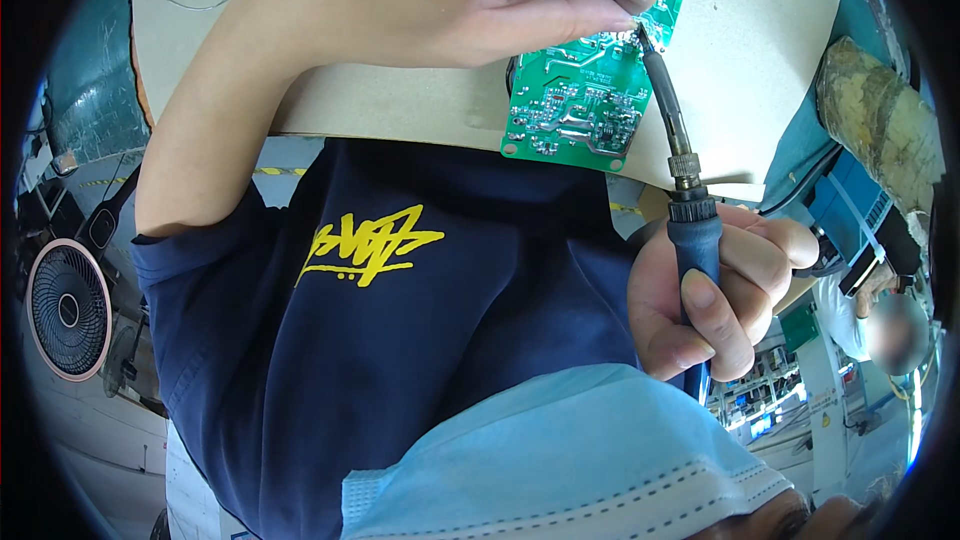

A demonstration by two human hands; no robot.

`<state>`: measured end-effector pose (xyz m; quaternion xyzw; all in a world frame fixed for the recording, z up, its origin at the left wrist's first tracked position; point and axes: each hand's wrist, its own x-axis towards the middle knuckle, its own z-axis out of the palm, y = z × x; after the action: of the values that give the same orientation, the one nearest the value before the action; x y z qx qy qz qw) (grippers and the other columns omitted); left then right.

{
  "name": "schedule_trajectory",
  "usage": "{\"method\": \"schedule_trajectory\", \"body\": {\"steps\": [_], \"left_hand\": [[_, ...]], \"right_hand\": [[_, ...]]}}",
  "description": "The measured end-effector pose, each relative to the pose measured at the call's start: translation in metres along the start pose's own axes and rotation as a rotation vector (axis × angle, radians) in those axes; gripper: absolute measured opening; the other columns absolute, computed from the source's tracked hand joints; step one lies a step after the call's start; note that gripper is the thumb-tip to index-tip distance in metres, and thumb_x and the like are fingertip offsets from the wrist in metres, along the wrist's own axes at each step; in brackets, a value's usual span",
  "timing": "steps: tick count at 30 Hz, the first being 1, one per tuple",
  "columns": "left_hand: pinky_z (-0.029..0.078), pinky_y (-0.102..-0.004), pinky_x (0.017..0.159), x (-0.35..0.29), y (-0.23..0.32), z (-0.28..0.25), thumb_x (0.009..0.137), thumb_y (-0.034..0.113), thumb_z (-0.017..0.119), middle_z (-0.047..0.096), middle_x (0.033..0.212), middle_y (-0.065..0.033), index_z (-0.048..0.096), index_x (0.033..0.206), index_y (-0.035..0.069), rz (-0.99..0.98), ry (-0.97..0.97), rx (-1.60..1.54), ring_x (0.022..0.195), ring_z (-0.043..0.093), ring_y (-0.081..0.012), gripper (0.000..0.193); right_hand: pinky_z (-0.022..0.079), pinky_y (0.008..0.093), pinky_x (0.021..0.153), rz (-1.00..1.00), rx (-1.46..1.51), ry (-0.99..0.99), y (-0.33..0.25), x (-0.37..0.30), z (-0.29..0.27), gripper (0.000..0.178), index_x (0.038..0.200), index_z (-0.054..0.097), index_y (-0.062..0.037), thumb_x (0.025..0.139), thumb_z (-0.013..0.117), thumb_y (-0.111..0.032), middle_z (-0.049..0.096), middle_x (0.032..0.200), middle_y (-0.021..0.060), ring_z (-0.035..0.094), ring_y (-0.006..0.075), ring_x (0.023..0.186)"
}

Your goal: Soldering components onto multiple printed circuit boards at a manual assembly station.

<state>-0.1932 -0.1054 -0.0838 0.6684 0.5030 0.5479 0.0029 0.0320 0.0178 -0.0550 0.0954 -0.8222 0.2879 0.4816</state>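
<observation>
A green circuit board (546, 143) with many small solder joints lies on the tan work surface at the front edge. Over its far part bends my left hand (400, 5), thumb and index finger pinched together close to the joints. What sits in that pinch is too small to make out. My right hand (745, 285) is wrapped round the blue handle of a soldering iron (684, 165), held below the board's right side. The iron's dark tip meets the board area right beside my left thumb tip. My left hand covers part of the board.
A thin silvery wire (205, 8) curves over the tan sheet (745, 30) at the far left. To the right are a stained, wrapped bundle (870, 120) and a blue box (850, 210). A fan (68, 310) stands at left; another person (850, 315) is at far right.
</observation>
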Motion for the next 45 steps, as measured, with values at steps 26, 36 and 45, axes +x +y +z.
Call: {"method": "schedule_trajectory", "body": {"steps": [26,36,45], "left_hand": [[0.042,-0.0329,0.067,-0.004,0.001,-0.004,0.075,0.003,0.077,0.056,0.069,-0.002,0.071,0.083,0.009,0.038,-0.048,0.051,0.061,0.048,-0.0204,0.012],[0.036,-0.0271,0.058,0.02,0.023,-0.029,0.079,-0.009,0.048,0.053,0.076,-0.0086,0.064,0.084,-0.003,-0.121,-0.018,0.218,0.067,0.049,-0.0154,0.017],[0.048,-0.0436,0.069,0.034,0.078,-0.014,0.08,0.033,0.074,0.06,0.079,-0.0208,0.069,0.099,-0.003,-1.0,-0.418,0.581,0.077,0.061,-0.0367,0.041]], "right_hand": [[0.038,0.0323,0.057,0.081,0.066,0.039,-0.001,-0.005,-0.002,0.034,0.099,0.061,-0.0093,0.099,0.04,-0.036,0.045,0.063,-0.0017,0.048,0.0156,0.054],[0.056,0.049,0.081,0.255,0.179,0.143,0.019,-0.014,0.014,0.052,0.13,0.044,0.0042,0.108,0.032,-0.041,0.069,0.091,0.0228,0.069,0.0368,0.077],[0.045,0.0409,0.09,0.308,-0.034,-0.395,0.008,-0.002,0.008,0.047,0.136,0.04,-0.0036,0.107,0.039,-0.04,0.075,0.089,0.0174,0.063,0.0255,0.093]]}}
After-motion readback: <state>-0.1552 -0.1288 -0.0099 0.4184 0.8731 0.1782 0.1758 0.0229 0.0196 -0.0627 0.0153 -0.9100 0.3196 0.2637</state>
